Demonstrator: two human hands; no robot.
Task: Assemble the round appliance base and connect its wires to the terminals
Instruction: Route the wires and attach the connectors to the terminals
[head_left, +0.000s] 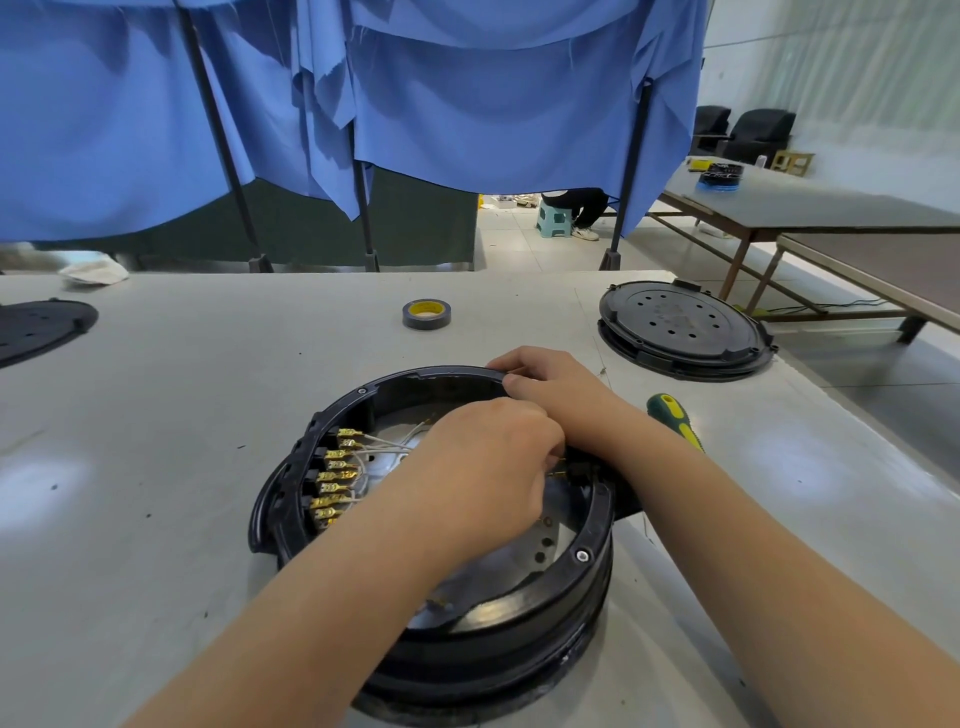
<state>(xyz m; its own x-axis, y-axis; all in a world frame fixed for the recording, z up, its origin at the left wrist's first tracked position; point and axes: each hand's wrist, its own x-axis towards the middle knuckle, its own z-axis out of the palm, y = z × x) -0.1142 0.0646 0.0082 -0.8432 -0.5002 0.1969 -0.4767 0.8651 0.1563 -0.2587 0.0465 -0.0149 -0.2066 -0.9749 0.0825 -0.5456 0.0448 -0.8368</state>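
Note:
The round black appliance base (363, 395) lies open in front of me on the grey table, with a shiny metal plate inside. A row of brass terminals (335, 475) lines its left inner wall, and thin white wires (384, 444) run from them toward the middle. My left hand (483, 467) reaches into the base with fingers curled, pinching a small brass connector near the right inner wall. My right hand (550, 387) grips the far right rim, thumb on the edge. What the fingertips hold is mostly hidden.
A green and yellow screwdriver (675, 418) lies right of the base. A roll of tape (426, 314) sits farther back. A black round cover (680, 325) rests at the back right, another dark cover (41, 325) at the far left. Blue curtains hang behind the table.

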